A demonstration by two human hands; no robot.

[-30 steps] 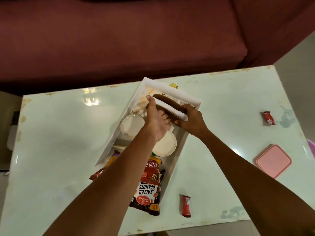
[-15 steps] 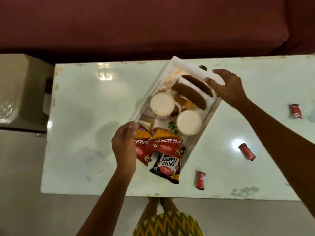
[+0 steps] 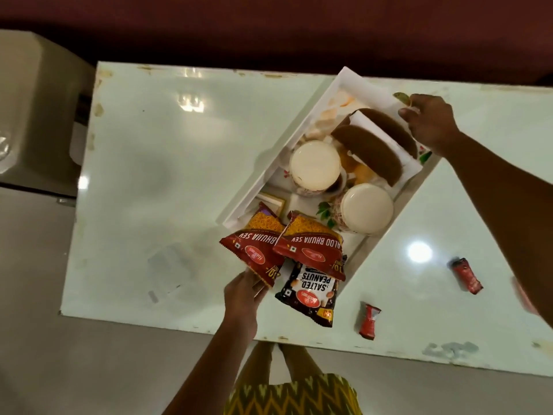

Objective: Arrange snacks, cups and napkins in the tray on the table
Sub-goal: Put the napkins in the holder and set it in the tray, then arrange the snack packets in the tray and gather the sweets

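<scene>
White tray (image 3: 269, 166) corner beneath snack packets (image 3: 308, 247)

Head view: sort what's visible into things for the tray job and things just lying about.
Job: tray, far cup, near cup, sev packets, peanuts packet, left hand, right hand.
Lying about: sofa, beige unit; red wrappers outside the tray, possibly snacks.

Table (image 3: 179, 175): white tray (image 3: 284, 148), front sachet (image 3: 370, 320), right sachet (image 3: 466, 275).

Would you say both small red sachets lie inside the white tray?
No, both small red sachets lie on the table, outside the white tray.
</scene>
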